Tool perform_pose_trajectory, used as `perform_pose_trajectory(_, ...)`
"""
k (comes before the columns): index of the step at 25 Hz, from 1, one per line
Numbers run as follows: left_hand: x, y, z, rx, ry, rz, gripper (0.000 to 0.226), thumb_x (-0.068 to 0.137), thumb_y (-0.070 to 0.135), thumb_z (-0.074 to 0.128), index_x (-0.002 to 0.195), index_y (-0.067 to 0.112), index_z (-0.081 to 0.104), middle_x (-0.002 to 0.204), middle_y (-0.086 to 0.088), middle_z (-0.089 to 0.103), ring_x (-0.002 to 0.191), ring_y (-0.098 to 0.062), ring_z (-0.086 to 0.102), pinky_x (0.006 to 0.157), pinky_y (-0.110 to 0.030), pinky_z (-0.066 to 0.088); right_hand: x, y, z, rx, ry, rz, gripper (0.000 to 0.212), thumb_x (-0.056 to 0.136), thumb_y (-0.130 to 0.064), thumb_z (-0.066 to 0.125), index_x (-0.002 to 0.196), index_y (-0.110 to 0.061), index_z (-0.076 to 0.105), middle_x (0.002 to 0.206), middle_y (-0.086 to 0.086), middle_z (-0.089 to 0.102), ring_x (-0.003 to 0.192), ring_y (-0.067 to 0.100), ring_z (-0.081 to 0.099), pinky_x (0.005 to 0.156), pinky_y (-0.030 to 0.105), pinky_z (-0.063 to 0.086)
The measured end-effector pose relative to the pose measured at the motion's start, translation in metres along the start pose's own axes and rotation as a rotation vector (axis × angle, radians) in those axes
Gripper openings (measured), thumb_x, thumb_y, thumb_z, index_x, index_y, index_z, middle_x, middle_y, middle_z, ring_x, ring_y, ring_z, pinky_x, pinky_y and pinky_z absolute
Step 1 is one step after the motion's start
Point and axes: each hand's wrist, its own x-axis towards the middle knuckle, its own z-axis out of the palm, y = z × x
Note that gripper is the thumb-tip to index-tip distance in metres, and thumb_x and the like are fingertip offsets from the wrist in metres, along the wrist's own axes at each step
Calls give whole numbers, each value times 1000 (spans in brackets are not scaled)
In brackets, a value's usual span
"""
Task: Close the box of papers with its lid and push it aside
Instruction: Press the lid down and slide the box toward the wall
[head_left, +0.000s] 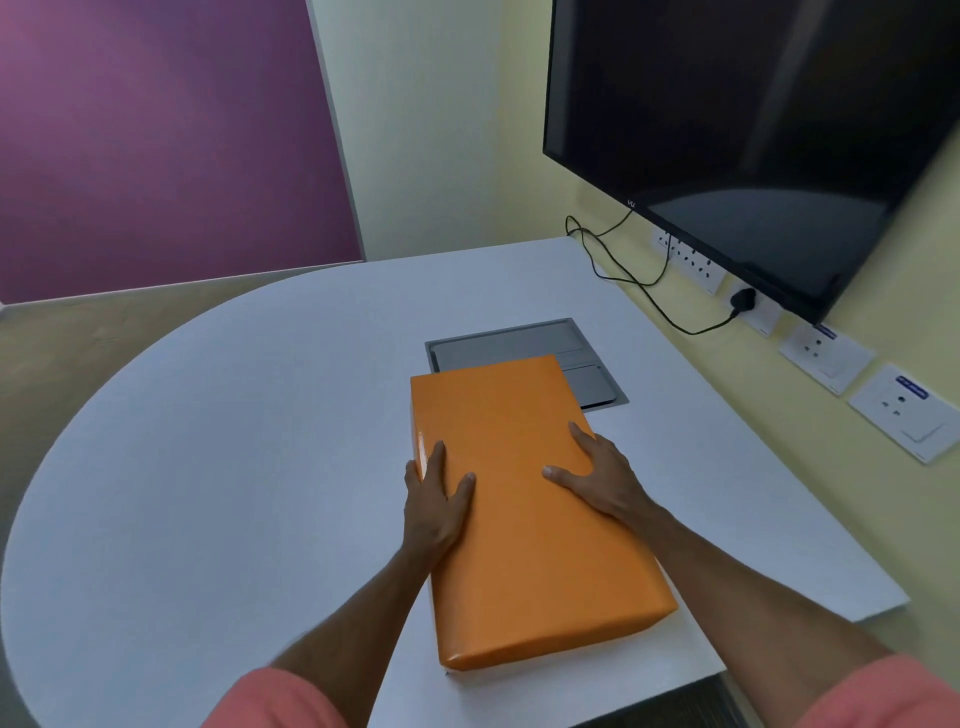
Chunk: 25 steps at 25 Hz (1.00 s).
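Both spread hands, left hand (435, 503) and right hand (602, 478), press flat on the glossy orange lidded box (519, 509), near the right edge of the rounded white table (234, 441), below a wall-mounted black screen (753, 130).

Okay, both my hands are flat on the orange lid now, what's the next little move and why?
Probably slide the box aside. The orange lid already seems to cover it fully, left hand at its left edge, right hand flat on top. Its far end overlaps the grey panel set in the table.
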Motion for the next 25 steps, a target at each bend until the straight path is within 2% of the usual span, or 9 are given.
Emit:
perform_pose_trajectory(7,21,52,59,-15,-2,20,74,92,50,51,154,27,17,160,-18,14,140,-40,33,111,-54,32,26,46,-63,21,12,0,99,71,-66,67,151,-34,17,156,9,27,142,30,30,115,50,30)
perform_pose_trajectory(18,11,153,203,-95,-15,-33,76,93,48,52,155,25,14,162,-17,5,142,-41,28,113,-53,28,59,167,-189,-25,-41,-3,107,62,-78,62,150,-36,19,158,4,25,143,28,28,115,52,30)
perform_pose_trajectory(22,0,179,247,-107,-31,-28,75,93,49,51,154,26,14,161,-15,9,141,-39,31,113,-53,30,57,204,-223,-1,-25,-14,97,71,-64,69,150,-33,22,157,5,27,142,27,30,115,48,31)
perform_pose_trajectory(25,-8,195,273,-110,-56,-32,75,93,48,51,154,25,14,161,-16,9,141,-39,30,113,-53,30,52,231,-242,-8,-16,5,98,70,-65,68,150,-35,21,158,6,26,143,29,29,114,52,31)
